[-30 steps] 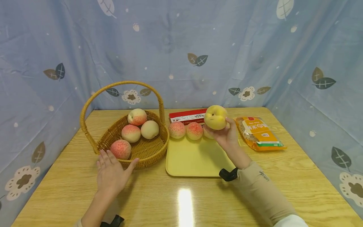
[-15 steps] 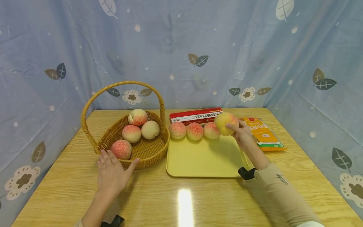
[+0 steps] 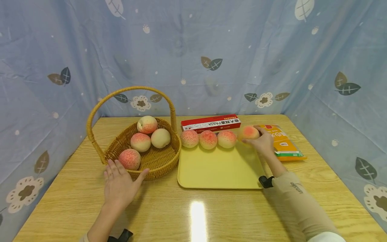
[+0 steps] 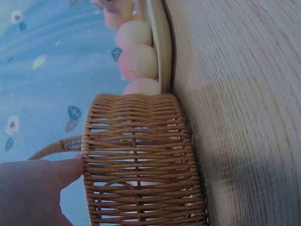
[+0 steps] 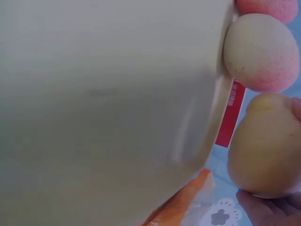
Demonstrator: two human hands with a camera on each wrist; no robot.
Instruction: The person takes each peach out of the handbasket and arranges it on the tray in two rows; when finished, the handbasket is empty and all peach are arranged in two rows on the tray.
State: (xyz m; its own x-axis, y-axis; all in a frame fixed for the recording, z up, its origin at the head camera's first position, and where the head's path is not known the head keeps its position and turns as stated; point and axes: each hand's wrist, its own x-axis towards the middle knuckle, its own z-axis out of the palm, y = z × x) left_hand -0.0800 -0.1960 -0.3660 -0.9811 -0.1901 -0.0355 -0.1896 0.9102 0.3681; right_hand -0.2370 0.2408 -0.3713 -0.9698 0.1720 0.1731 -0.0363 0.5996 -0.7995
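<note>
My right hand (image 3: 263, 142) grips a yellow peach with a pink blush (image 3: 250, 132) at the far right corner of the yellow tray (image 3: 219, 171). In the right wrist view, thumb and fingers hold this peach (image 5: 263, 146) from both sides. Beside it, three pink-speckled peaches (image 3: 208, 139) stand in a row along the tray's far edge. My left hand (image 3: 121, 185), fingers straight, rests against the near rim of the wicker basket (image 3: 158, 173). Its thumb touches the rim in the left wrist view. Several peaches (image 3: 140, 142) lie in the basket.
Behind the row of peaches lies a red pasta box (image 3: 211, 123). An orange food packet (image 3: 281, 143) lies right of the tray, close to my right hand. The basket's tall handle (image 3: 133, 88) arches over it. A blue patterned curtain (image 3: 193, 50) encloses the table's back and sides.
My right hand has carried the yellow peach right and down to the end of the row, turning its pink side up. The left hand has stayed at the basket rim.
</note>
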